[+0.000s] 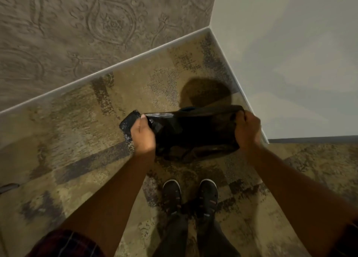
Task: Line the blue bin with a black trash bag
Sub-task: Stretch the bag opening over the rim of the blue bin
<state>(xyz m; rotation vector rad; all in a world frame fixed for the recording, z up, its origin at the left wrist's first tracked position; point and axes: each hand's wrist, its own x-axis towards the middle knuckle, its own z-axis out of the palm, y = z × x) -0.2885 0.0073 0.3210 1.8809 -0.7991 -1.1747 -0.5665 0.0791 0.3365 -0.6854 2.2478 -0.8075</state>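
I am gripping the black trash bag point(186, 128) with both fists, stretching it out between them. My left hand point(142, 135) is closed around the bag's left edge, and a crumpled end of the plastic is sticking out past my knuckles on the far left side of that grip. My right hand point(247, 130) is curled shut on the right edge, with the rim of the bag running up over my fingers. Between my two grips the bag is hanging open and dark. A sliver of the blue bin point(188, 108) is showing just beyond the bag's far edge, midway between my hands; the rest of it is hidden under the plastic. Below my grips, the patterned carpet point(77, 121) is spreading out, and my two dark shoes point(190, 194) are standing side by side near the bag. Beyond my right fist a plain wall point(290, 53) is meeting a patterned wall point(87, 24) in a corner.
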